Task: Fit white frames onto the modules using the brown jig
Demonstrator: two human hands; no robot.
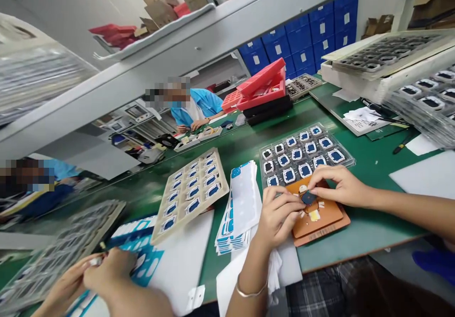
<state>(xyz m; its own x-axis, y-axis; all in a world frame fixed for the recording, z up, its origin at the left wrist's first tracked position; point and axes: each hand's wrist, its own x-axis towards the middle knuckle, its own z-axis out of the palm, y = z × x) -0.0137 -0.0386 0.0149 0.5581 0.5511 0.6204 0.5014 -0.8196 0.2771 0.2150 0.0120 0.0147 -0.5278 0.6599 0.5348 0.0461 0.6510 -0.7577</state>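
Observation:
My right hand (pixel 334 184) pinches a small dark rounded-square plate (pixel 307 197) between thumb and fingers. From the other side my left hand (pixel 279 215), with a bangle on its wrist, has its bent fingertips at the plate's edge. Both hands are above an orange board (pixel 320 229) with a cartoon figure printed on it. Just behind it lies a clear tray (pixel 350 158) of white-framed pieces, mostly with blue faces. A stack of blue-and-white sticker sheets (pixel 245 198) is left of my left hand.
Further left, a beige tray (pixel 223 184) holds similar pieces. A co-worker's hands (pixel 103 272) are at the lower left over blue sticker sheets (pixel 147 267). Red boxes (pixel 261 87) stand at the back. Trays are piled at right (pixel 423 113). Another person (pixel 199 106) sits across the green table.

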